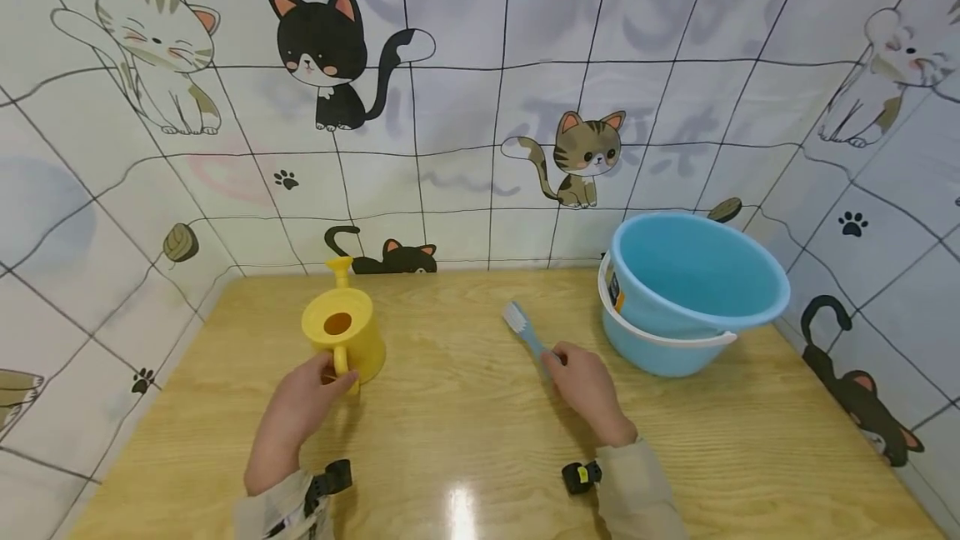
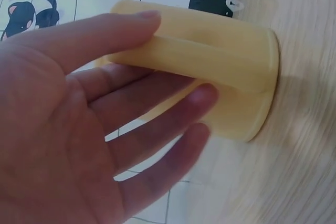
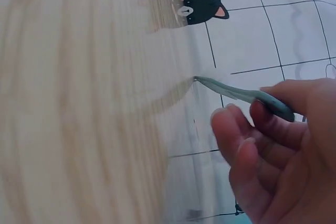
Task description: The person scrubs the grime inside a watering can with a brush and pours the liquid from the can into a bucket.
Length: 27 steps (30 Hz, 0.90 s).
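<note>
On the left of the table stands a yellow watering can (image 1: 362,343), its spout pointing to the back wall. My left hand (image 1: 300,407) holds its handle (image 2: 199,64), thumb on one side and index finger behind, the other fingers loosely bent. Right of the middle, my right hand (image 1: 587,386) pinches the handle end of a light blue brush (image 1: 529,335) with white bristles between thumb and index finger. The brush slants down and away; in the right wrist view its far tip (image 3: 196,79) meets its shadow at the tabletop. Whether it touches cannot be told.
Two nested light blue basins or buckets (image 1: 675,352), the upper one tilted and a white handle hanging round them, stand at the back right beside my right hand. A white cloth with cat prints (image 1: 465,107) walls the wooden table (image 1: 450,440) at the back and sides.
</note>
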Each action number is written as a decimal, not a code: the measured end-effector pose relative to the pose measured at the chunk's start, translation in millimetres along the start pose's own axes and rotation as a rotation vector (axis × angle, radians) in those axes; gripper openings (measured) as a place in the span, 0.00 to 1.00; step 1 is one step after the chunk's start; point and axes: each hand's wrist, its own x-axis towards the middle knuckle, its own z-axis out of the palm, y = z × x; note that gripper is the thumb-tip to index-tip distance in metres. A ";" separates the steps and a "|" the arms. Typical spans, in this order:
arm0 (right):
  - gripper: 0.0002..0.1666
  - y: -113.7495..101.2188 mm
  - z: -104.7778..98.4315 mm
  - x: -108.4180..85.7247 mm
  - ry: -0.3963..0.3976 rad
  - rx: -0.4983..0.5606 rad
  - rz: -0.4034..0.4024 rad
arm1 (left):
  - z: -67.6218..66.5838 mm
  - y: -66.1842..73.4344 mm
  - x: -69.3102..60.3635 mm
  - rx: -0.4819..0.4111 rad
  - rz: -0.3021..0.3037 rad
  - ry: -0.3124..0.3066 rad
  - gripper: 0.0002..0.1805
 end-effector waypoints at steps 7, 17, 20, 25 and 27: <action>0.20 6.1 -5.8 3.1 0.086 0.198 0.033 | 7.6 -0.8 5.7 -0.034 -0.002 0.031 0.19; 0.23 8.6 -12.7 4.0 0.226 0.345 0.088 | 18.0 10.4 12.7 -0.113 0.024 0.006 0.20; 0.24 9.8 -13.2 3.5 0.267 0.364 0.090 | 23.3 15.3 14.3 -0.137 0.029 -0.009 0.21; 0.26 9.4 -11.7 3.6 0.320 0.390 0.057 | 30.3 20.6 16.1 -0.152 0.050 -0.007 0.19; 0.26 8.5 -11.1 4.5 0.332 0.405 0.034 | 32.7 22.1 16.9 -0.156 0.068 -0.002 0.19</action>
